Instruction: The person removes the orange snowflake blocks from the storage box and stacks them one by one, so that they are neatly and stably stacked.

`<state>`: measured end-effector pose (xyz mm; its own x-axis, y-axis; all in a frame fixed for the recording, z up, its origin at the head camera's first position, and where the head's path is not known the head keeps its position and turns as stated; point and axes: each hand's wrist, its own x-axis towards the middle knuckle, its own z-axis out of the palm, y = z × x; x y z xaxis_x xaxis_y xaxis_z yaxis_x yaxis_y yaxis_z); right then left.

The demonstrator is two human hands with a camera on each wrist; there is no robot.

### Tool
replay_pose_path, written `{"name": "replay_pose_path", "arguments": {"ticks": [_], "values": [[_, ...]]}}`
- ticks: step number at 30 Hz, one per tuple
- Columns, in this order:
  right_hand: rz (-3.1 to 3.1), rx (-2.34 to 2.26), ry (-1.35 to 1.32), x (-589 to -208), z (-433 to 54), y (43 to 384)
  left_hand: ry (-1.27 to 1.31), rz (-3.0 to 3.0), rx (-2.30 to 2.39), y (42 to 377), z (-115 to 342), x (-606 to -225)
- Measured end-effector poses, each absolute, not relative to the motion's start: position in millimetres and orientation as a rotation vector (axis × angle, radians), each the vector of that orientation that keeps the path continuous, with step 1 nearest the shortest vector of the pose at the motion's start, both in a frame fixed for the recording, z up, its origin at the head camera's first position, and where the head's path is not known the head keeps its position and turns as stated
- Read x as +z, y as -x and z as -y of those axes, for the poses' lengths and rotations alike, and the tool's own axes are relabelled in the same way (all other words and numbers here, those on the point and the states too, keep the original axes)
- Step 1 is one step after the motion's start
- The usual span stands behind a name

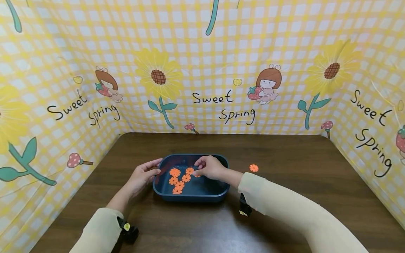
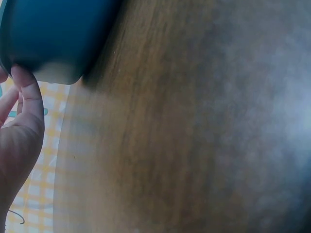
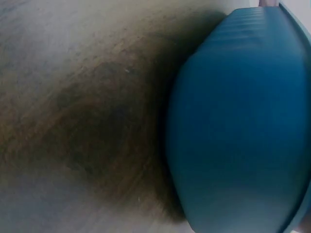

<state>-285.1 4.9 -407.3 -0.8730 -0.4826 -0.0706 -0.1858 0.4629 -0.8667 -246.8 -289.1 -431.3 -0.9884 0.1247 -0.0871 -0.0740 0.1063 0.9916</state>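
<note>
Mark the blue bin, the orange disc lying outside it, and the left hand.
Blue bin (image 1: 202, 187): head view, bare inside floor.
Orange disc outside (image 1: 254, 168): head view, middle of its face.
Left hand (image 1: 140, 179): head view, middle of the hand.

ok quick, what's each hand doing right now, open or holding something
Left hand: holding the blue tub by its rim.
Right hand: fingers curled near the orange pieces; whether it holds one cannot be told.

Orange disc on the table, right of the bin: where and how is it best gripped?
Probably pinch the disc by its notched rim, from above: it looks thin and lies flat on the table, offering little side to grip. The right hand, at the bin, is nearer.
</note>
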Motion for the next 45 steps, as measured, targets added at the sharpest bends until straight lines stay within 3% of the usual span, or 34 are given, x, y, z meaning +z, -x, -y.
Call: {"name": "replay_pose_path", "arguments": {"ticks": [45], "values": [[-2.5,-1.154,0.323,-423.6,7.4,295.2,-0.019,-2.218,2.018,246.9,288.2,-433.1]]}}
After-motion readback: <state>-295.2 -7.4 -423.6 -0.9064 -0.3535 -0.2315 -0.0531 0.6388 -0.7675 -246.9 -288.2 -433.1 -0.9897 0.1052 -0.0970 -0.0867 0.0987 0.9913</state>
